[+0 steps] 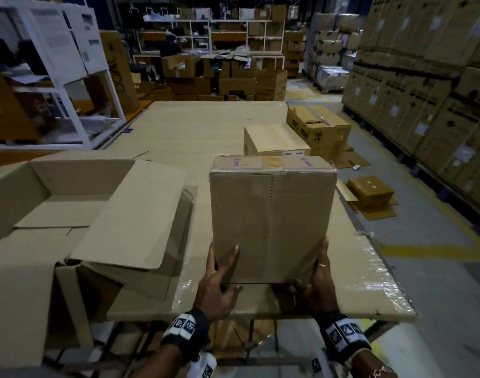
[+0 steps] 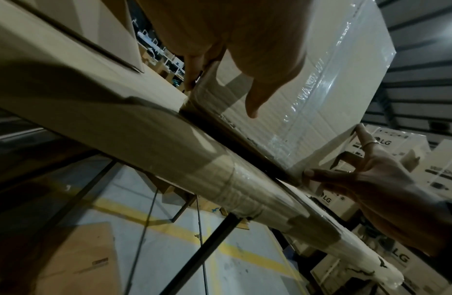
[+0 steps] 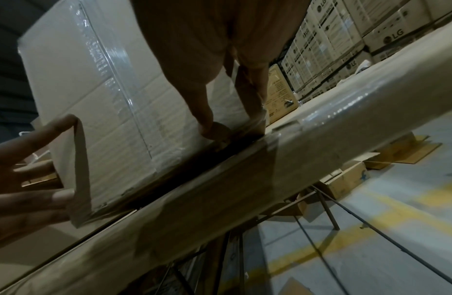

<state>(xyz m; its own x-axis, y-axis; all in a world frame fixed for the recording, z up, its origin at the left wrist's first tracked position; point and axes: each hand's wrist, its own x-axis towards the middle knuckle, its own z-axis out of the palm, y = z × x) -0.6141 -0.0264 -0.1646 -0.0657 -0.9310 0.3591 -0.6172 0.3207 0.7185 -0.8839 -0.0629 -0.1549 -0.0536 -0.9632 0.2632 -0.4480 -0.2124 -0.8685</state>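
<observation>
Closest to the person, the left hand (image 1: 215, 282) and the right hand (image 1: 320, 279) both grip the brown box (image 1: 271, 219) at its two near bottom corners. On each side the fingers lie up the side wall and the thumb wraps round to the near face.

The box stands on the desk (image 1: 375, 274), close to the near edge and a bit right of the middle. A thin dark gap shows under its near bottom edge. It may be tipped up a little, but I cannot tell for sure.

The box is shut and taped, with flat, stiff walls, so it should keep its shape. It is big enough that it may be heavy. Two hands low down at the corners look like the best hold. Shiny clear tape (image 2: 318, 83) runs over it and could be slippery, so bare cardboard is safer to grab.

The desk's near edge is right by the wrists, and the right edge is not far off. A push that way could send the box to the floor (image 1: 424, 241).

On the left, a big open box (image 1: 77, 173) sits just beside it. Straight ahead is bare desk, then two smaller boxes (image 1: 274, 140) further back. Tall stacks (image 1: 424, 85) stand well apart on the right.
</observation>
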